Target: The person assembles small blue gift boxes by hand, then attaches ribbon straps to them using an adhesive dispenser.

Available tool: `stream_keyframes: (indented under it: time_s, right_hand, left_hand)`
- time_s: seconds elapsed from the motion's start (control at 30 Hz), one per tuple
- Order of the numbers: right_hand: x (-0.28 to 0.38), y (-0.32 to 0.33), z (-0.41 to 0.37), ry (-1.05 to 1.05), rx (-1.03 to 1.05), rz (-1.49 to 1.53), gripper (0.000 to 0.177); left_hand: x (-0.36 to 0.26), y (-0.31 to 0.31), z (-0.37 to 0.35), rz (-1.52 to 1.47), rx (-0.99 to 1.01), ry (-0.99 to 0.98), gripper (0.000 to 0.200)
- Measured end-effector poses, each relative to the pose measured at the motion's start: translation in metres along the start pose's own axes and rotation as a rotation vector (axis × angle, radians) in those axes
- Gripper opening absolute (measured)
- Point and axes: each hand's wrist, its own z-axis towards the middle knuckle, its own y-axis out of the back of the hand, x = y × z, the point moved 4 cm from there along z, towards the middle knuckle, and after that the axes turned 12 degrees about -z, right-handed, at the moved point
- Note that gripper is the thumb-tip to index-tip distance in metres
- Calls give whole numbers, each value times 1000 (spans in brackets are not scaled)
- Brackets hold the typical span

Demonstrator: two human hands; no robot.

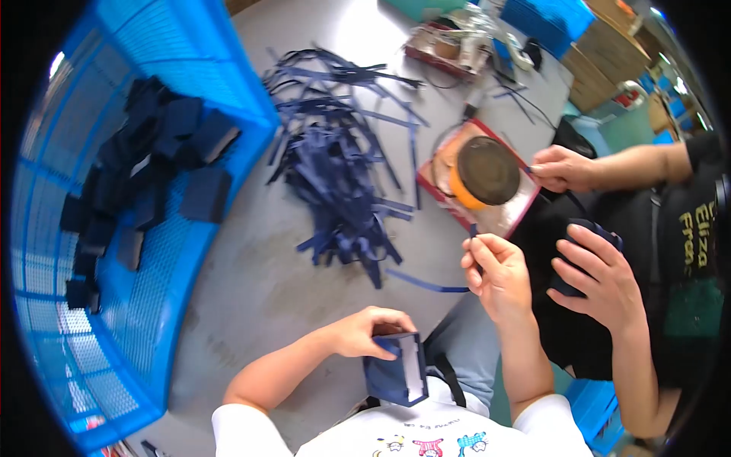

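Left hand (365, 333): closed over the top edge of a small dark blue box (396, 373), thumb and fingers clamped on its rim. The box hangs just below the hand, close to the body, with its paler inner face turned right. Its long axis runs roughly up and down in the view.

Right hand (496, 274): raised to the right of the left hand and a little further from the body, well apart from the box. Thumb and forefinger pinch the end of a narrow dark blue strip (473, 231), which stands up short above the fingertips.

A loose length (426, 284) of the same material lies flat on the bench (259, 289) between the two hands. I cannot tell whether it joins the pinched end. It is nearer the right hand.

Beyond both hands is a tangled pile of strips (335, 160). Far left of the left hand is a blue mesh basket (190, 46) with more dark boxes (205, 194) heaped inside.

Right of the right hand, a co-worker's near hand (595, 278) rests on something dark. The far hand (565, 167) is at a brown roll (487, 170) on a red tray (502, 221)
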Motion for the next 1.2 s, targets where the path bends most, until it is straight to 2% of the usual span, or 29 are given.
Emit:
stream_keyframes:
  time_s: [0.37, 0.53, 0.7, 0.93, 1.03, 1.2]
  right_hand:
    - [-5, 61, 24, 128, -382, -125, 16]
    - [-5, 71, 41, 185, -492, -135, 17]
    - [1, 81, 50, 183, -514, -153, 16]
    - [8, 84, 58, 124, -459, -191, 17]
    - [5, 85, 61, 109, -461, -205, 16]
    - [1, 87, 59, 116, -459, -209, 16]
  left_hand:
    - [3, 8, 4, -135, -36, -51, 48]
    - [3, 10, 2, -163, 46, 17, 48]
    - [2, 9, 4, -151, 0, -47, 49]
    - [2, 8, 3, -170, 56, 27, 48]
    - [2, 9, 4, -154, -13, -8, 51]
    - [-1, 7, 4, -130, -10, 6, 44]
